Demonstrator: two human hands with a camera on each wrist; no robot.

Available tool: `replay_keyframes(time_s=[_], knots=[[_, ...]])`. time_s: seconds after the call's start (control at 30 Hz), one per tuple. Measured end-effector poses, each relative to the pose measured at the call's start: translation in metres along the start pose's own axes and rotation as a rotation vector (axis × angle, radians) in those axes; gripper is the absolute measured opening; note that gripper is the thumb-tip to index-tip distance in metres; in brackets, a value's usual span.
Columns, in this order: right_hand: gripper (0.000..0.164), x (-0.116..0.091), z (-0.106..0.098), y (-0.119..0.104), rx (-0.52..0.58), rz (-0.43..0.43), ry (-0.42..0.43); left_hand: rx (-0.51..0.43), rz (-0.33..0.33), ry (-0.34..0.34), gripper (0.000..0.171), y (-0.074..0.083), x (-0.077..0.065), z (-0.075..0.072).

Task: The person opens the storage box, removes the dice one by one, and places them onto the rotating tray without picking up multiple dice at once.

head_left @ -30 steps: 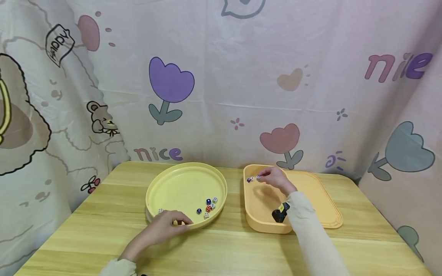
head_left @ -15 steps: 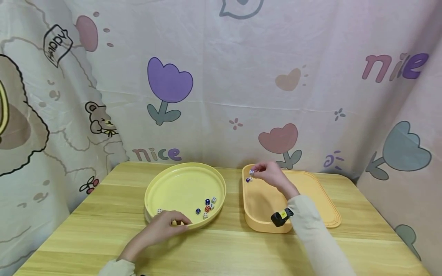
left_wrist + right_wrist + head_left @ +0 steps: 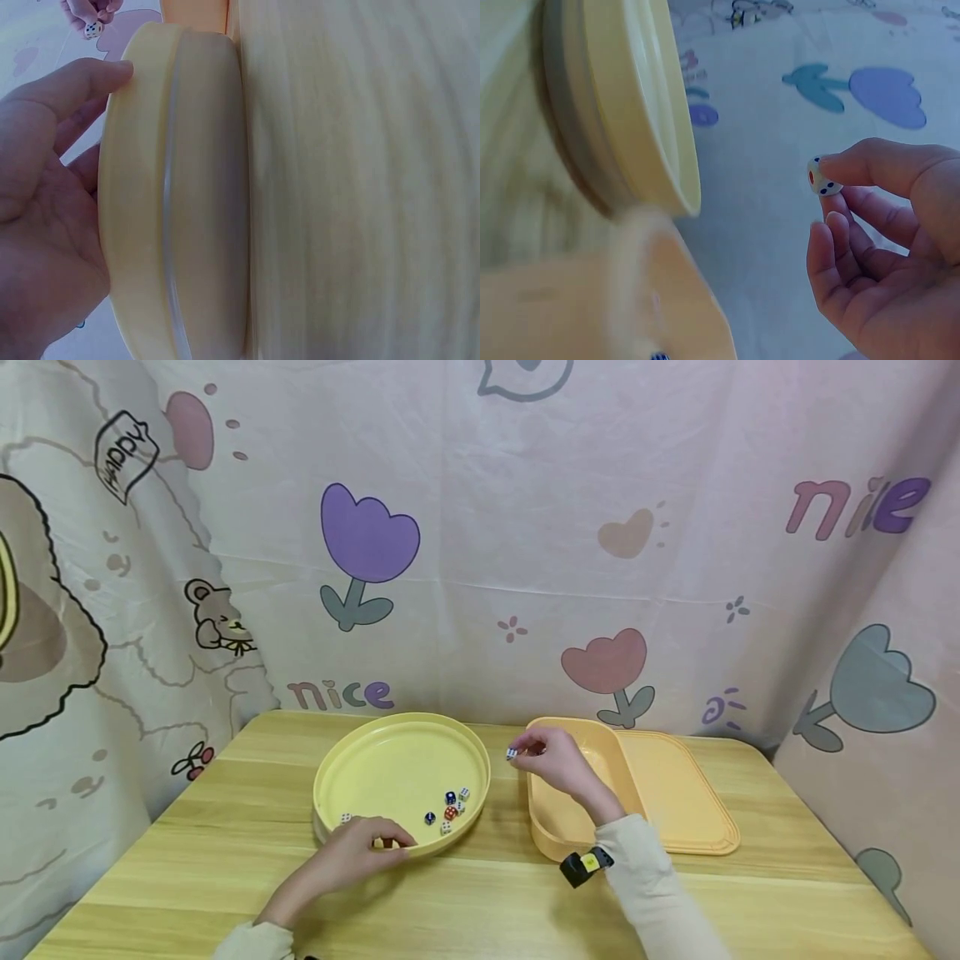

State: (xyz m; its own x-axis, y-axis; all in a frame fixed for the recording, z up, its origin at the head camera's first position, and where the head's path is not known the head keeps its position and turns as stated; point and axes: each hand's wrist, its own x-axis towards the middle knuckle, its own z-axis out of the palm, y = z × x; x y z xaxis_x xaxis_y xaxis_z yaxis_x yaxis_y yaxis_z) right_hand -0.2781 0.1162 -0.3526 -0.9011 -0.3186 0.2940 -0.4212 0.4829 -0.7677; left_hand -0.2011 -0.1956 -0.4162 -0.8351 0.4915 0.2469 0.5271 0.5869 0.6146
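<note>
My right hand (image 3: 558, 764) pinches a white die (image 3: 825, 176) between thumb and fingertips. It is above the left wall of the orange box (image 3: 551, 827), in the gap towards the round yellow tray (image 3: 405, 752). My left hand (image 3: 367, 856) holds the tray's near rim, thumb on the outer wall and fingers over the inside, as the left wrist view shows. Several dice lie in the tray's near right part, among them a red die (image 3: 450, 812) and a blue die (image 3: 430, 818). A white die (image 3: 347, 818) sits apart by the left hand. Another blue die (image 3: 660, 356) is in the box.
An orange lid (image 3: 690, 802) lies flat on the wooden table (image 3: 480, 910), right of the box. Behind the table hangs a printed curtain (image 3: 480, 568). A black wrist camera (image 3: 585, 864) is strapped to the right wrist.
My right hand lifts the white die out of the orange box and moves left past its wall towards the tray. The left hand stays on the tray's rim.
</note>
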Motion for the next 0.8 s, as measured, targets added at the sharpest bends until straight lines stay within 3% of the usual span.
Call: replay_keyframes(time_s=[0.33,0.63,0.8], knots=[[0.014,-0.008,0.035,-0.011,0.104,-0.012,-0.015,-0.003,-0.003,-0.003,0.011,0.0,0.0,0.0],[0.013,-0.001,0.066,-0.018,0.143,-0.061,-0.051,-0.013,0.007,-0.009,0.011,0.0,0.0,-0.001],[0.013,0.003,0.079,-0.026,0.163,-0.014,-0.077,-0.012,0.009,-0.012,0.011,0.0,0.0,-0.002]])
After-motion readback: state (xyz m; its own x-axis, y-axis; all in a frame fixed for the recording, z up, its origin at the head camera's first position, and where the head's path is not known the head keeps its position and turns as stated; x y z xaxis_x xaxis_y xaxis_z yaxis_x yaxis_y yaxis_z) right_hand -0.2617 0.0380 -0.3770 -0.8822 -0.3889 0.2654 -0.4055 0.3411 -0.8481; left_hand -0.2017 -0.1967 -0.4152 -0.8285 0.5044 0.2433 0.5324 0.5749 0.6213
